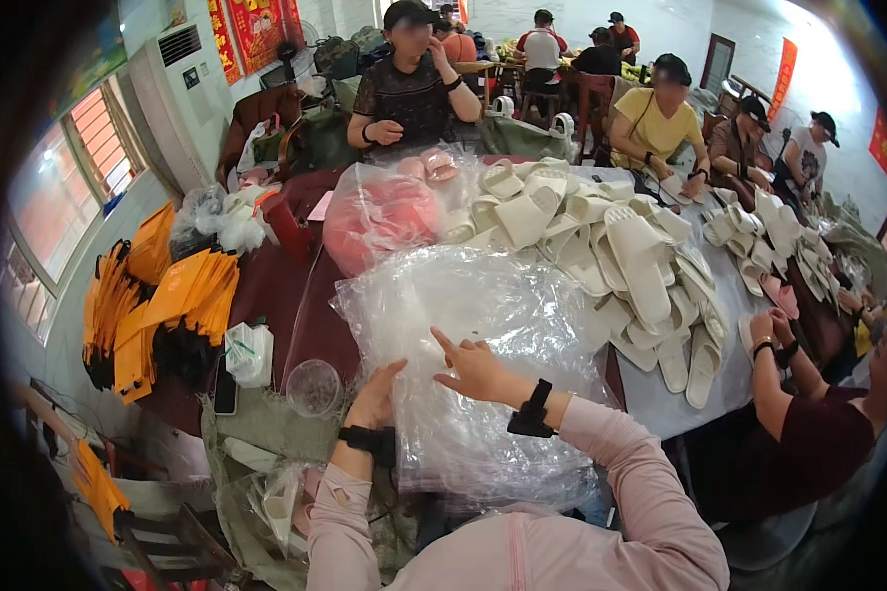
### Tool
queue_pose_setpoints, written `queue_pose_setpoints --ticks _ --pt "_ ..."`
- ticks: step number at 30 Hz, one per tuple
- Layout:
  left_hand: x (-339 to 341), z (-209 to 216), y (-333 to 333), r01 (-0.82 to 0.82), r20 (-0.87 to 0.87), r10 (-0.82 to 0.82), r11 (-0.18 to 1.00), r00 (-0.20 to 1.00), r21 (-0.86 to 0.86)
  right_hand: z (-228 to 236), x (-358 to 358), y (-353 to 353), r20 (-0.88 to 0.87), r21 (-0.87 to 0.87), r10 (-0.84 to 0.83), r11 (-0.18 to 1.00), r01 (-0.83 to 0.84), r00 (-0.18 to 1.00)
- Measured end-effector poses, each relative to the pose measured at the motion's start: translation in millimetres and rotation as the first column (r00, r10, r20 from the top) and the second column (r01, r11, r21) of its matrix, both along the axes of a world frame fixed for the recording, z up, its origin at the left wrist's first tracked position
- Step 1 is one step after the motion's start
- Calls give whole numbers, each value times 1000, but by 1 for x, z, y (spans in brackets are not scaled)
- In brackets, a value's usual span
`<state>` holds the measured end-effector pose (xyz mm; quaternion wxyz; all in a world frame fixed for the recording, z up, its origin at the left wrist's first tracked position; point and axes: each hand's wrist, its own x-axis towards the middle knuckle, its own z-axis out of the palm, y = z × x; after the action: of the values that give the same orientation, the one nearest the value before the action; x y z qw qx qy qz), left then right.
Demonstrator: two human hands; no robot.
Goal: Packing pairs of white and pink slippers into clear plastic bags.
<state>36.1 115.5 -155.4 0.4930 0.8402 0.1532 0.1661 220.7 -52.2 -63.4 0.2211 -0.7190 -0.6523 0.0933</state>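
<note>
While both hands hover at one stack of clear plastic bags, slippers crowd the right side

Counts: two hands, one bag stack [503,295] (sheets overlap, uncountable), one phone [226,392], one round clear tub [314,388], one small white packet [249,356]. White slippers [641,266] overlap too much to count; same for the orange bags [187,295].

Around: stack lies directly in front of the person on the dark red table [276,295]. Red bundle [379,217] in clear wrap sits against its far edge, slipper heap against its far right; both limit room there. Tub, packet and phone are off to the left, orange bags farther left. Co-workers sit across and along the right.

Pose: right hand [471,368] over the stack, index extended far-left, other fingers loosely bent, no grip visible. Left hand [375,396] at the stack's left edge, seen side-on, thumb side up; can't tell if it pinches film.
</note>
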Motion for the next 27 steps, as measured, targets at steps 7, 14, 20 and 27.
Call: queue_pose_setpoints --ticks 7,14,20,27 --pt "40 74 -53 -259 -132 230 716 964 -648 -23 -7 -4 -95 -96 -56 994 47 994" --pt "32 64 -58 -192 -83 225 522 971 -831 1 9 -44 -550 74 -26 994 80 834" --pt "35 75 -65 -102 -30 139 549 990 -830 14 51 -82 -921 42 -44 977 211 387" --pt "12 19 -26 -29 33 54 857 998 -515 21 82 -140 295 298 -800 597 745 523"
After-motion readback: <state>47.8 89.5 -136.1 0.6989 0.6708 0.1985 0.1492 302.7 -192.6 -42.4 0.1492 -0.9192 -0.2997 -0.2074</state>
